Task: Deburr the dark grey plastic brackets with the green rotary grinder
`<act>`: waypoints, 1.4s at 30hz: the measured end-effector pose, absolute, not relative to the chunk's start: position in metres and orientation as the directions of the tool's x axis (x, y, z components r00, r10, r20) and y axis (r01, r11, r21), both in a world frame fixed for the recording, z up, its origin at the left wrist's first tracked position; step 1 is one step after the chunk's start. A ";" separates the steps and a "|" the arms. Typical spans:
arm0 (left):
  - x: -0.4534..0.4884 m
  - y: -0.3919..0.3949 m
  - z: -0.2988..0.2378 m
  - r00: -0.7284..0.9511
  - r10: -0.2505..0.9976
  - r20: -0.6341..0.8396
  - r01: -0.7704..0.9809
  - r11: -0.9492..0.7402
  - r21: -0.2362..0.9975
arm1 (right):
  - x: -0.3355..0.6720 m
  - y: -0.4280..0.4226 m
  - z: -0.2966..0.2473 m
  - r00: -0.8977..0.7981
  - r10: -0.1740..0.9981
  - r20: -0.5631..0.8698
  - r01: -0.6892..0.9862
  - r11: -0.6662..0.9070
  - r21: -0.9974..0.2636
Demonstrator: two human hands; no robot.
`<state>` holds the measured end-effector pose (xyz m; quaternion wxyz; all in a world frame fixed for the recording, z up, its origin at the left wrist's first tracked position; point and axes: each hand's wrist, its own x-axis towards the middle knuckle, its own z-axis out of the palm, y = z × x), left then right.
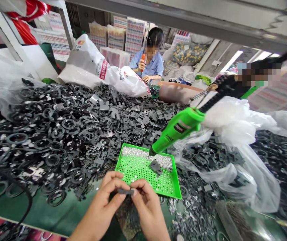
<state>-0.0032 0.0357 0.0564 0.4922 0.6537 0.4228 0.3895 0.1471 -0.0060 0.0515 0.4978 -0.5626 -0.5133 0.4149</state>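
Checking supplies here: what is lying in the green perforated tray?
A band of small silver screws lies along the far side of the green tray, with one dark plastic part beside them. The green screwdriver covers some screws with its tip.

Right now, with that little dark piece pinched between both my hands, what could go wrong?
The small dark part is pinched only at its ends by the left hand and right hand; a slip could lose it among the heaped black parts. The green screwdriver hangs with its tip just over the green tray; knocking it might scatter the screws piled there.
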 end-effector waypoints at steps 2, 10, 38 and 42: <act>0.000 0.022 0.050 0.280 0.959 0.039 0.082 -0.065 0.995 | 0.142 -0.009 0.050 0.115 0.980 0.163 0.245 0.131 -0.961; -0.006 0.002 0.039 0.341 0.913 -0.222 -0.068 0.260 0.963 | 0.149 -0.022 0.055 -0.056 0.953 0.298 0.428 0.293 -0.855; -0.014 0.007 0.051 0.429 0.892 -0.144 0.289 0.015 0.957 | 0.166 -0.023 0.068 -0.142 0.950 -0.279 0.335 -0.219 -0.916; -0.015 0.009 0.052 0.456 0.879 -0.137 0.309 -0.012 0.951 | 0.165 -0.024 0.066 -0.134 0.963 -0.234 0.459 -0.149 -0.876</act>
